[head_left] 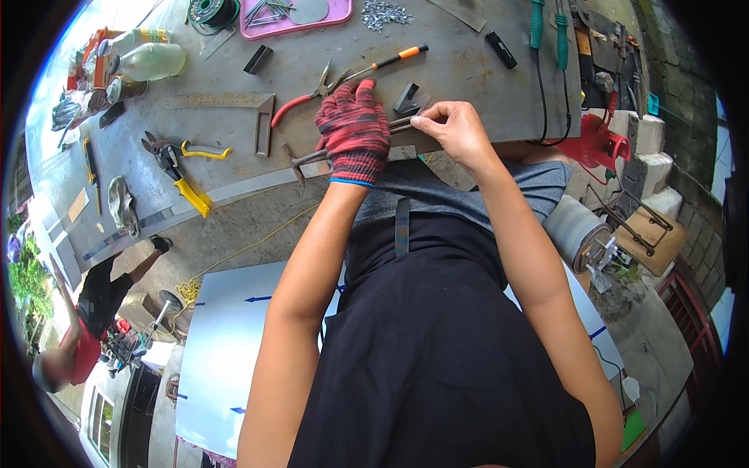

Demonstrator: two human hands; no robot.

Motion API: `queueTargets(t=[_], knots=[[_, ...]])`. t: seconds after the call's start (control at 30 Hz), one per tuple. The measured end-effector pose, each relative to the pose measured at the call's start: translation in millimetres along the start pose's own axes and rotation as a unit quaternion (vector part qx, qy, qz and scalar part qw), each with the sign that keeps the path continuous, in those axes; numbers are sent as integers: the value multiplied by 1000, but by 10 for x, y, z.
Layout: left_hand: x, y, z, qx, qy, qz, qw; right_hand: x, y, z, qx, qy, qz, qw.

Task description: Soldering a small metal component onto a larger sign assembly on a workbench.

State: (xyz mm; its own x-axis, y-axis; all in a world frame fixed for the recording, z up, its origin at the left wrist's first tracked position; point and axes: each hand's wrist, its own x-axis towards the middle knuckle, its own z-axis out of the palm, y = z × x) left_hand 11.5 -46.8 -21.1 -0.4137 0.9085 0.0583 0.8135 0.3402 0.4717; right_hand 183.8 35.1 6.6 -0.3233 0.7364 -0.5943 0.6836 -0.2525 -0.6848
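My left hand (355,134), in a red and black knitted glove, is closed around a hammer (312,157) at the table's near edge. The hammer's metal head sticks out left of the glove, and its thin handle comes out on the right. With thumb and forefinger pinched, my bare right hand (456,131) holds the handle's end. A small black angled metal piece (406,98) lies just beyond the handle. Past the glove are pliers with red handles (292,109) and an orange and black screwdriver (399,57).
On the metal table (460,78) lie yellow-handled snips (187,175), a rusty square (264,129), black tube pieces (500,50), a pink tray (296,33) and loose rivets (385,14). Green-handled welding leads (537,27) hang over the right. A person (86,320) stands at far left.
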Motion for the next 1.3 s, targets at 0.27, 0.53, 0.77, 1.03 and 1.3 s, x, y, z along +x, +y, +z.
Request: queueTargets(t=[0.27, 0.53, 0.77, 1.03, 1.3], knots=[[40, 8, 17, 29, -24, 6, 999, -26, 5, -6, -1, 18, -18, 1000], [36, -7, 86, 80, -6, 22, 997, -120, 174, -351, 120, 119, -83, 982], [13, -14, 98, 64, -7, 24, 998, -299, 364, -490, -331, 143, -338, 870], [13, -37, 106, 70, -11, 16, 997, -161, 181, -503, -459, 69, -418, 781], [4, 20, 75, 64, -7, 7, 998, -113, 53, -485, -493, 21, -435, 753]])
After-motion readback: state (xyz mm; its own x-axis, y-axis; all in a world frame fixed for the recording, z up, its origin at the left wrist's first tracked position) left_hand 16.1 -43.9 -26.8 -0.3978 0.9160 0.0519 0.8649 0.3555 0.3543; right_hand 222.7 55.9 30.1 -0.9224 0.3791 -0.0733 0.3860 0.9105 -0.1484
